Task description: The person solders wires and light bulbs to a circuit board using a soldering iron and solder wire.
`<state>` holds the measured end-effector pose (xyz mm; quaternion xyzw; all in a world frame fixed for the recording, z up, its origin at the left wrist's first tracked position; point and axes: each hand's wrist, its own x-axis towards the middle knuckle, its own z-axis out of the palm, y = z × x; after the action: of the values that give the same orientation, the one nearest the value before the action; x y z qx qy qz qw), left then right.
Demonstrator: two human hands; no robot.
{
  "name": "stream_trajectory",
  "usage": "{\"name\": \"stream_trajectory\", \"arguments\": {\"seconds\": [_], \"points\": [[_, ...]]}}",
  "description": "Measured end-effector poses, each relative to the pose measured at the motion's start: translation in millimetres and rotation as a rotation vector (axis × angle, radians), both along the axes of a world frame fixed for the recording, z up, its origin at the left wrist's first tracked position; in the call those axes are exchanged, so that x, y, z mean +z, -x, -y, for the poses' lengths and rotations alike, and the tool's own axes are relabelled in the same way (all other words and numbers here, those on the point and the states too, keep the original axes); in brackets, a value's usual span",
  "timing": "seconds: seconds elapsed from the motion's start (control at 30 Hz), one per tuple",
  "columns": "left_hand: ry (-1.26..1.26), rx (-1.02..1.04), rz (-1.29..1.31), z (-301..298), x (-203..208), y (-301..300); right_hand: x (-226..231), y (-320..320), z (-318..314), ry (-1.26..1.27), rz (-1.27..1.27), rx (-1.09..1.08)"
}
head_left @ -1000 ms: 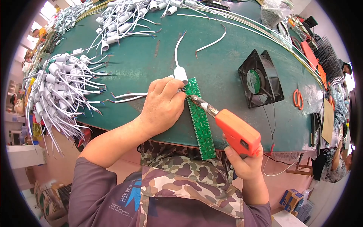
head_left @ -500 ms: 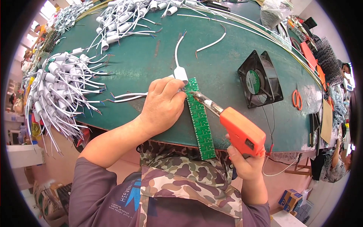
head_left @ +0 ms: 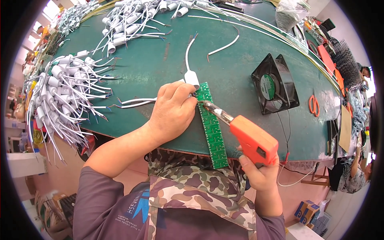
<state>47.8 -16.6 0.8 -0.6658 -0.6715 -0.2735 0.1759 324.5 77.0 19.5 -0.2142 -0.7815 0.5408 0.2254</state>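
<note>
A long green circuit board strip [head_left: 213, 134] lies over the table's near edge, its lower end overhanging toward my camouflage apron. My left hand [head_left: 173, 110] is closed at the board's upper left edge, fingers pinched on a white cable [head_left: 138, 101]; the exact grip is hidden under them. Touching those fingertips is a white plastic housing [head_left: 192, 79], with a cable running up from it. My right hand [head_left: 261, 173] is wrapped round the handle of a red soldering gun [head_left: 254, 140]. Its tip meets the board close to my left fingertips.
White cables with housings [head_left: 56, 92] are heaped on the left, and another heap [head_left: 126, 28] lies at the back. A black fan [head_left: 276, 84] stands right of the board, with orange scissors [head_left: 314, 105] beyond it. One loose white wire [head_left: 224, 45] lies farther back.
The soldering gun and my right hand have shifted slightly left and down, its tip still at the board. My left hand stays in place.
</note>
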Motion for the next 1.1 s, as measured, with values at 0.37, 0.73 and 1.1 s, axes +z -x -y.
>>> {"name": "stream_trajectory", "arguments": {"seconds": [0.37, 0.73, 1.1], "points": [[-0.014, 0.002, -0.007, -1, -1, 0, 1, -9, 1, 0.078, -0.123, -0.063], [-0.018, 0.002, -0.023, -2, 0, -1, -4, -10, 0, 0.045, -0.153, -0.064], [0.048, -0.032, -0.029, 5, 11, 1, -8, -18, -2, 0.048, -0.189, -0.053]]}}
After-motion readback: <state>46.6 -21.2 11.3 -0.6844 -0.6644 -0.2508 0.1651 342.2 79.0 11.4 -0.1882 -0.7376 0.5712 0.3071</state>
